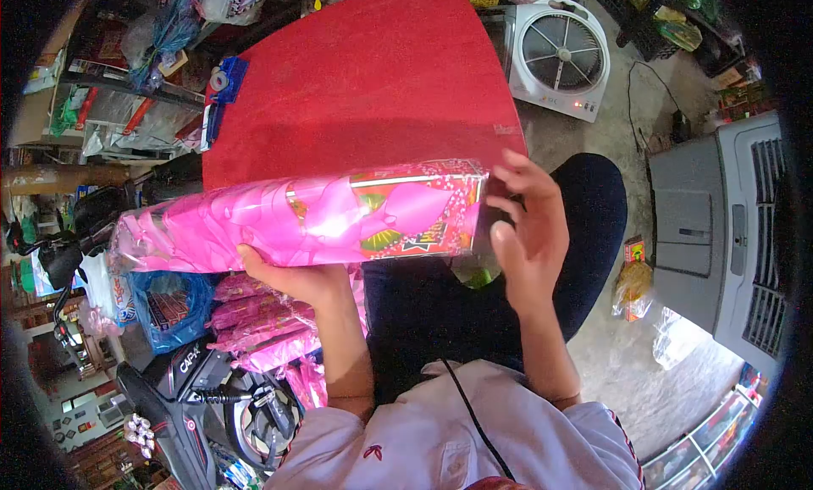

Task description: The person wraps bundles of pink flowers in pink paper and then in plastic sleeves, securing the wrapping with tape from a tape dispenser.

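A long pink package [322, 223] in clear plastic wrap lies sideways in front of me, with a red and green printed part at its right end. My left hand [301, 274] grips its lower edge, the thumb on the near face and the other fingers hidden behind. Just past the right end is my right hand [533, 232], fingers curved and apart, slightly blurred, with nothing visible in it. Behind the package is a red tabletop [364, 83]. Several similar pink packages [262, 316] are piled below my left hand.
A blue tape dispenser [224, 79] sits at the table's left edge. A white box fan [563, 58] stands beyond the right side. At lower left is a motorbike [186, 397], near a blue plastic bag [174, 308]. A grey machine with vents [720, 236] stands at right.
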### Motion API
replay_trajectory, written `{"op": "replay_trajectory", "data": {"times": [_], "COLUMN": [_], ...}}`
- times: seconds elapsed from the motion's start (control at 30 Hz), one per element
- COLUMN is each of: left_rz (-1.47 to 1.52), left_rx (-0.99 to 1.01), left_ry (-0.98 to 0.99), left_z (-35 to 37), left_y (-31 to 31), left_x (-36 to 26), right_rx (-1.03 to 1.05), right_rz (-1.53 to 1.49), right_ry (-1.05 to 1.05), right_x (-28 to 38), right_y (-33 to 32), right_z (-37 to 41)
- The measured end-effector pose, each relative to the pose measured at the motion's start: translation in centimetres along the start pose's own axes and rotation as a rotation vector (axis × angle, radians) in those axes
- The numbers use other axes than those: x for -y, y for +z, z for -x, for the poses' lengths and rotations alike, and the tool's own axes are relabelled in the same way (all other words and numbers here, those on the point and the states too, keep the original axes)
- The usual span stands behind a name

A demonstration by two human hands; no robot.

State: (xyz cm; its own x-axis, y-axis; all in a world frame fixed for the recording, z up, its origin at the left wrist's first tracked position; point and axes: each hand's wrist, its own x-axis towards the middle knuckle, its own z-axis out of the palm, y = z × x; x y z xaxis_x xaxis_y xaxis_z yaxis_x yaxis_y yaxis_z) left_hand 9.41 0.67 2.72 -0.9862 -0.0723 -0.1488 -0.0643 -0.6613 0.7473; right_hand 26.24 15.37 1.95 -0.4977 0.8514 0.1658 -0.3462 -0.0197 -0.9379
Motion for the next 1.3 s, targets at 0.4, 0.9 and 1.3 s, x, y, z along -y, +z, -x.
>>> {"op": "replay_trajectory", "data": {"times": [0.4, 0.9, 1.3], "left_rz": [-0.034, -0.040, -0.040], "left_rx": [-0.042, -0.037, -0.054], "left_ry": [0.098, 0.154, 0.080], "left_z": [0.9, 1.6, 0.6], "left_y": [0.5, 0.8, 0.5], "left_x": [0.2, 0.6, 0.0], "right_rx": [-0.006, -0.118, 0.046], "right_rz": [0.350, 0.049, -0.215], "right_ry": [0.027, 0.386, 0.455], "right_x": [0.0, 0.6, 0.3], "right_y": [1.3, 0.7, -1.4], "right_z": [1.5, 0.1, -0.8]}}
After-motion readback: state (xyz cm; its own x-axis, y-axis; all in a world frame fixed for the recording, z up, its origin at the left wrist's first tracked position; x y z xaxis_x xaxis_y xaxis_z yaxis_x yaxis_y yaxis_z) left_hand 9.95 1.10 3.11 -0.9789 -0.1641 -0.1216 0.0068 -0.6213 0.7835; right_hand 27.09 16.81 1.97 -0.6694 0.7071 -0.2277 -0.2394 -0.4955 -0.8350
